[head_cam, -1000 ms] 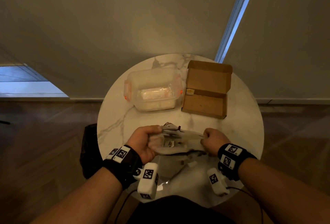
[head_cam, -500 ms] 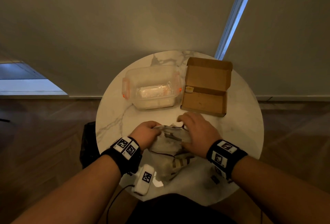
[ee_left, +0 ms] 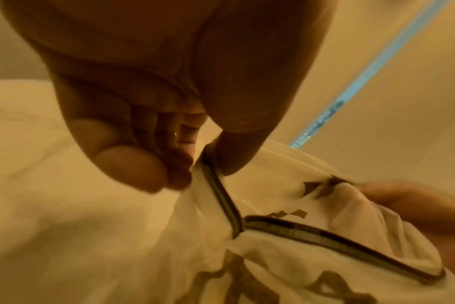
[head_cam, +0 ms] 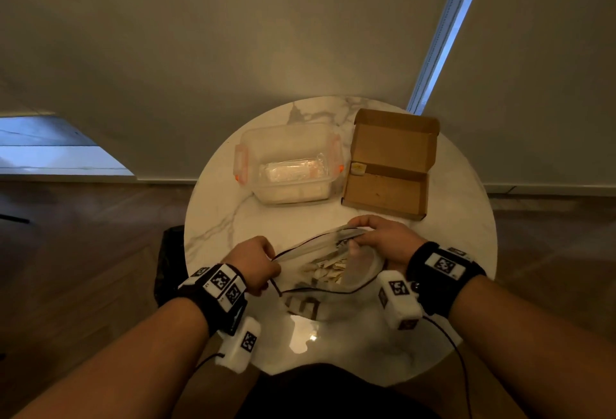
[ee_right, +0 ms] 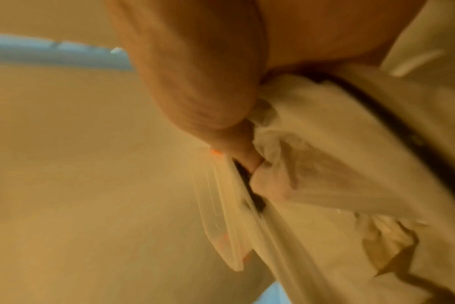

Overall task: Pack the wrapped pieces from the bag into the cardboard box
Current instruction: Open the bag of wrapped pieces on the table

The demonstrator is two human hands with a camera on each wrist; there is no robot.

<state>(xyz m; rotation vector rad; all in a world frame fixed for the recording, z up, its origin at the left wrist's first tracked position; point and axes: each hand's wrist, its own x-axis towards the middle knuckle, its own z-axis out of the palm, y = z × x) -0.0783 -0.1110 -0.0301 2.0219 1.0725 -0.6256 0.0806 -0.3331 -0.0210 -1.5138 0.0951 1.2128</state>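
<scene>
A clear zip bag [head_cam: 328, 273] with a dark zip strip and dark printed marks lies near the front of the round marble table [head_cam: 226, 218]. Its mouth is pulled open, and pale wrapped pieces [head_cam: 325, 270] show inside. My left hand [head_cam: 256, 265] pinches the left end of the zip strip [ee_left: 221, 191] between thumb and fingers. My right hand [head_cam: 383, 240] grips the far lip of the bag [ee_right: 273, 185] at the right. The open brown cardboard box [head_cam: 388, 190] sits behind the bag at the right, its lid standing back.
A clear plastic tub [head_cam: 288, 165] with orange clips stands left of the cardboard box and holds a pale wrapped block. A small yellow-white tag [head_cam: 358, 168] lies at the box's left edge. A wall rises just behind the table. Dark floor surrounds it.
The bag went from held shut between both fists to spread open at its mouth. My right hand moved over the bag and now holds its far lip; the left shifted outward.
</scene>
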